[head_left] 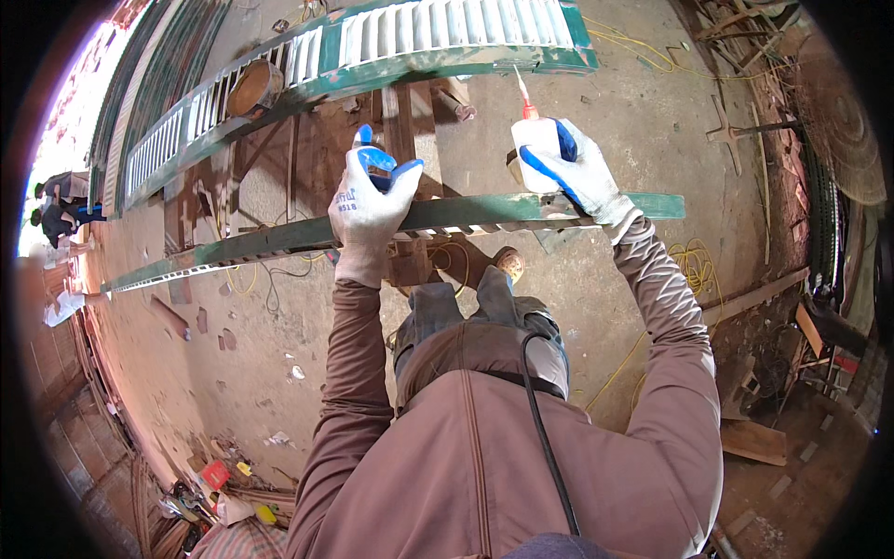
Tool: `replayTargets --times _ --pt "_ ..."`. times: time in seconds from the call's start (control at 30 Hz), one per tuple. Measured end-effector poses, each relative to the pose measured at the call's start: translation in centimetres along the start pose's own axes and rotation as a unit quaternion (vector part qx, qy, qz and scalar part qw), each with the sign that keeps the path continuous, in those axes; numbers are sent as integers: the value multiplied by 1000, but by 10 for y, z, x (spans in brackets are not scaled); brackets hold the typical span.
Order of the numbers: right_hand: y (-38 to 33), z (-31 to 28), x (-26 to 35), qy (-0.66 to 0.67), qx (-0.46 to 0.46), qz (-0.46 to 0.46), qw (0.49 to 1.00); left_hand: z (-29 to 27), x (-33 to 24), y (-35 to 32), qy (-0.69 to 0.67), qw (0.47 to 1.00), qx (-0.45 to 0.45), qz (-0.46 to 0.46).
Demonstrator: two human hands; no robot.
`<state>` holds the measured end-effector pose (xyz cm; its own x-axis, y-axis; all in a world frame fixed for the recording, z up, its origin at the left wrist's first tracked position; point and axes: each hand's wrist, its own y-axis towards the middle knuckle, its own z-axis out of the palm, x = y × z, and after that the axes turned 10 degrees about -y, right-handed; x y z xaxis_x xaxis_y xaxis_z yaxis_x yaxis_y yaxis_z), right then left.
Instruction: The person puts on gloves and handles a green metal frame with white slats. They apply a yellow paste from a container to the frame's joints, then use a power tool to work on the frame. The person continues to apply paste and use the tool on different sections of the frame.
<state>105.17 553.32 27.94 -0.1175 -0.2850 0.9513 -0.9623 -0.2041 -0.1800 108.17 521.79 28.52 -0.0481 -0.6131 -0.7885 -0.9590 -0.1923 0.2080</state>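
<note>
My right hand (589, 172), in a white glove with blue coating, is wrapped around a white squeeze bottle (532, 149) with a red cap and a long pale nozzle. The nozzle tilts away from me, its tip close to the near edge of a green louvred shutter (447, 63) with white slats. Over the nearer green frame (279, 240), seen nearly edge-on, my gloved left hand (377, 191) is raised, fingers partly bent and apart, with nothing visible in it. The frame passes beneath both hands.
A round brown container (254, 88) rests on the far shutter, which lies on wooden supports (400, 116). More shutters (154, 79) lean at the far left. Yellow cord (694, 265) loops over the concrete floor at right. Metal and wood scraps line the right side; distant people (60, 210) are at left.
</note>
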Motion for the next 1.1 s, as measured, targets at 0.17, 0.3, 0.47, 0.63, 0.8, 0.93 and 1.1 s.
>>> replayTargets --times 0.17,0.3,0.47,0.63,0.8,0.93,1.1 --pt "8 -1 -5 -15 -4 -40 999 -2 2 7 97 994 40 3" --pt "7 -2 -9 -34 -14 -48 998 -5 -16 9 132 989 67 1" --pt "6 -3 0 -56 -11 -46 997 4 -6 8 134 989 34 43" --pt "5 -2 0 -41 -36 -61 997 0 -8 12 100 990 104 0" --pt "6 -2 -1 -50 -24 -37 998 5 1 6 145 986 56 54" --pt "7 -1 -2 -58 -23 -42 997 4 4 6 143 988 52 27" --pt "7 0 -1 5 3 -33 999 3 4 4 140 988 44 42"
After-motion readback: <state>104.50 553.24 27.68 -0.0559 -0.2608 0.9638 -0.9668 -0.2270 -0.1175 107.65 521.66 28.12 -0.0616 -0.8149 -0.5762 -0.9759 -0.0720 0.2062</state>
